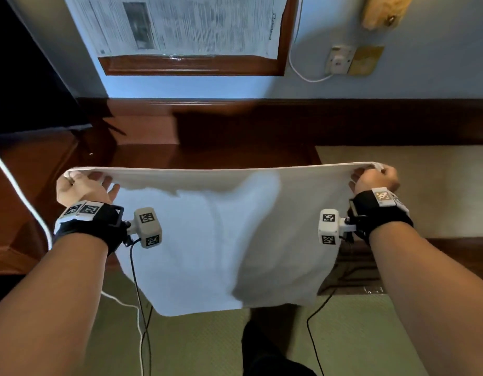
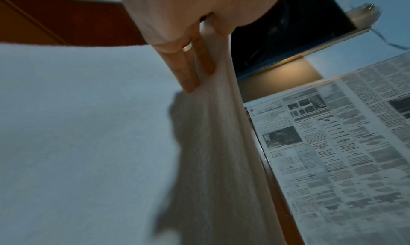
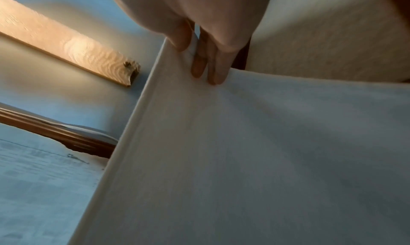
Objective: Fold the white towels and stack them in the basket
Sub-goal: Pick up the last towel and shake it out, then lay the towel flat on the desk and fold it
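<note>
Both hands are raised and spread wide apart, each pinching one top corner of a white towel (image 1: 218,234): the left hand (image 1: 81,187) nips its corner between thumb and forefinger with the other fingers (image 2: 188,68) lying straight along the cloth, and the right hand (image 1: 377,177) has its fingers curled round the opposite corner, thumb in front. Between them the top hem is pulled taut and nearly level, so the towel's long axis runs straight from hand to hand, crosswise to the body, while the rest hangs free below the wrists in loose billows. Neither hand is nearer; each has an equal share of the edge, so a fold in half would likely mean bringing one corner across to meet the other. Beyond the hands lies a dark wooden surface (image 1: 235,131), and below and to the right of them a pale green carpet (image 1: 425,185). Farther off, a blue wall (image 1: 425,77) carries a wooden frame covered with newspaper (image 1: 180,25), with a socket and white cable (image 1: 303,69) to the right-hand side. No basket shows in any view.
</note>
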### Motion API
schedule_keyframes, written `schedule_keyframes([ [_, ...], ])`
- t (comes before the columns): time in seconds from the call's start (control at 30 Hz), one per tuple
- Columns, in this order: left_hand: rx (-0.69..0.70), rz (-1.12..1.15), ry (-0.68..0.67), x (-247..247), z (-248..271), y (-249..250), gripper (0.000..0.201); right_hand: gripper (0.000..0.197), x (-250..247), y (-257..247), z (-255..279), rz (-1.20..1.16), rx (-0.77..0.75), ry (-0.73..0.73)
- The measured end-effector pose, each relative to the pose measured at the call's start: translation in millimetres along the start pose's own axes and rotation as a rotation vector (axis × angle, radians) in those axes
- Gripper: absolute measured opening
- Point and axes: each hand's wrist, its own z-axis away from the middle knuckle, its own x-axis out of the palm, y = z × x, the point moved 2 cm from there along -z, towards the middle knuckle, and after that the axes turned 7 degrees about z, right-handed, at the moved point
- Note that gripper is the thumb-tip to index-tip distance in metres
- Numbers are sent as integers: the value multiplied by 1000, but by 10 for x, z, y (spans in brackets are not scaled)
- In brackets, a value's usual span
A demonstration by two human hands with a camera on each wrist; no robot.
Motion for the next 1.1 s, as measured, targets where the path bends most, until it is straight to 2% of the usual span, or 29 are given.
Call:
schedule_keyframes([
  [0.1, -22, 28, 36, 485, -462, -153, 37, 31, 581, -198, -263, -28, 17, -24],
  [0.3, -171, -46, -46, 1380, -1578, -641, 45, 20, 1754, -278, -955, 10, 32, -106],
  [0.37, -241, -43, -169, 1570, -1651, -864, 44, 25, 2042, -107, -1143, 121, -16, -154],
  [0.43, -257, -128, -249, 1650, -1572, -1124, 29, 43, 2197, 224, -1182, 369, -81, -265],
  [0.5, -237, -386, -277, 1533, -1448, -1504, 33, 55, 2229, 695, -1065, 703, -142, -440],
  [0.53, -227, -615, -354, 1393, -1381, -1713, 38, 59, 2181, 964, -951, 914, -200, -563],
  [0.6, -112, -1190, -642, 956, -1247, -2140, 65, 68, 1940, 1545, -730, 1359, -377, -830],
  [0.63, -67, -1445, -785, 674, -1184, -2325, 79, 73, 1776, 1782, -626, 1532, -446, -910],
  [0.7, -11, -1817, -949, 192, -1075, -2544, 89, 76, 1464, 2045, -423, 1653, -438, -968],
  [0.73, 12, -1890, -989, 85, -1010, -2557, 89, 78, 1358, 2108, -352, 1658, -417, -983],
  [0.8, 1, -1917, -1019, 80, -1002, -2529, 91, 81, 1310, 2100, -284, 1671, -417, -989],
  [0.9, 33, -1947, -1035, 324, -1231, -2546, 97, 84, 1534, 2053, -410, 1697, -426, -978],
  [1.0, 51, -1912, -1066, 780, -1566, -2615, 100, 84, 1970, 1990, -703, 1671, -476, -954],
  [1.1, 81, -1780, -1051, 1196, -1790, -2615, 107, 84, 2451, 1826, -997, 1657, -440, -953],
])
